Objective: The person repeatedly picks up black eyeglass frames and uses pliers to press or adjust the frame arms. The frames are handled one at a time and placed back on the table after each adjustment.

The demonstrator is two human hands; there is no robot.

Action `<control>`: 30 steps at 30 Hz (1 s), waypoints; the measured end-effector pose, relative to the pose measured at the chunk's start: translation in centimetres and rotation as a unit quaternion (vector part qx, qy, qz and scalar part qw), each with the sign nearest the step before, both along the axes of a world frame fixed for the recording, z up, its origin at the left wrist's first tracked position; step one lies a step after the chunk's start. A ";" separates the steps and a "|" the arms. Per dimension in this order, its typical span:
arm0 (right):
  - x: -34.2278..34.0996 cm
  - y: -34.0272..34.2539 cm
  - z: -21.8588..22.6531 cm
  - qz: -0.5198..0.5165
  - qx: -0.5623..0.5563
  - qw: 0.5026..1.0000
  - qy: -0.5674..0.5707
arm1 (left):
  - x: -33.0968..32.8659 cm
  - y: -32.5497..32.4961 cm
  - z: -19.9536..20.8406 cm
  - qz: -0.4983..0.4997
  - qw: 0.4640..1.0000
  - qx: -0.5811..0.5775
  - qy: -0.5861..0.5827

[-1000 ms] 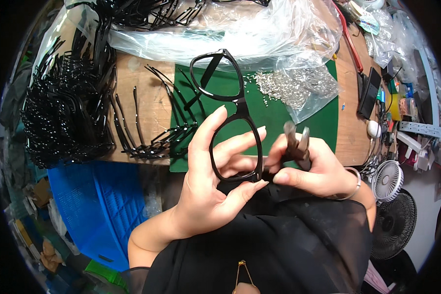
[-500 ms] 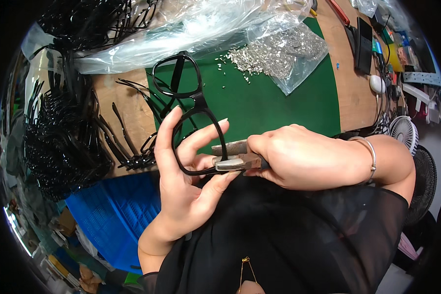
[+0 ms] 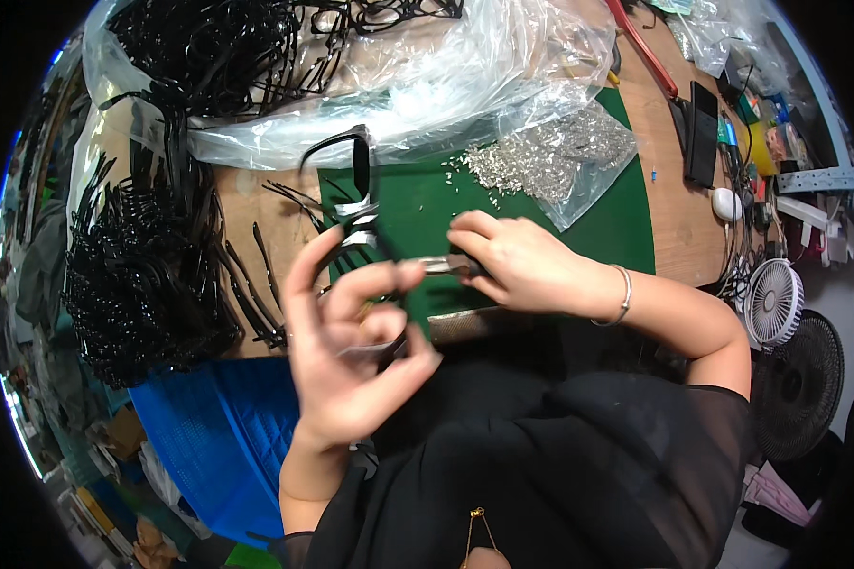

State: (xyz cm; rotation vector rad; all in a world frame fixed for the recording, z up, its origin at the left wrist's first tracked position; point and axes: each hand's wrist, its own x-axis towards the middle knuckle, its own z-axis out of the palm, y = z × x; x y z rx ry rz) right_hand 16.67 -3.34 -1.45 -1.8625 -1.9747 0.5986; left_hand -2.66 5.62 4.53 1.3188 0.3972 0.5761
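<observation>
Two hands meet over the near edge of the green mat [image 3: 541, 218]: your left hand [image 3: 356, 356] is raised with fingers spread and curled, pinching the lower part of a black eyeglass frame [image 3: 359, 204] between thumb and fingers, though blur hides exactly where the grip closes. Your right hand [image 3: 522, 266] is closed around a pair of pliers [image 3: 436, 266], whose metal end points left toward the frame and your left fingertips. The frame stands nearly edge-on, its upper part rising over the mat's left border. Just behind your right hand, a clear bag of small silvery metal parts [image 3: 550, 156] lies on the mat, with loose bits scattered beside it. Farther back, a large clear plastic sheet [image 3: 446, 85] covers a heap of black frames [image 3: 228, 47]. To your left, more black frame parts [image 3: 142, 275] pile up on the wooden table [image 3: 669, 209], with a few loose temple arms [image 3: 256, 284] lying near the mat. A blue crate [image 3: 213, 427] sits below that pile. On the far right stand a dark phone [image 3: 702, 133] and a small white fan [image 3: 773, 303].
</observation>
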 end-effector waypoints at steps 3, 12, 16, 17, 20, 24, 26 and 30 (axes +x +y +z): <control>-0.8 3.1 -1.1 0.008 0.072 0.993 -0.094 | -2.1 -1.5 1.8 0.054 0.956 -0.202 -0.204; -0.9 -2.5 0.1 -0.011 -0.031 0.990 -0.138 | -3.8 -3.1 1.8 0.156 0.983 -0.077 -0.055; 0.0 -1.4 2.5 -0.082 0.023 0.996 -0.031 | -2.5 -3.3 2.6 0.082 0.975 -0.171 -0.120; 0.9 -1.2 1.3 -0.105 -0.015 0.994 -0.026 | -2.4 -2.9 1.0 0.020 0.968 -0.197 -0.155; 2.0 0.1 -1.5 -0.171 -0.071 0.982 0.032 | -2.0 -3.6 1.9 0.004 0.947 -0.294 -0.127; 1.7 -0.9 -3.2 -0.194 -0.022 0.980 0.038 | -3.1 -3.9 0.6 -0.014 0.967 -0.250 -0.051; 1.8 -0.3 -3.2 -0.163 -0.031 0.986 -0.003 | -3.5 -4.2 -0.3 -0.041 0.987 -0.152 -0.002; 0.9 0.0 -3.6 -0.143 -0.005 0.989 -0.044 | -1.5 -6.3 -1.5 -0.009 0.989 -0.100 0.107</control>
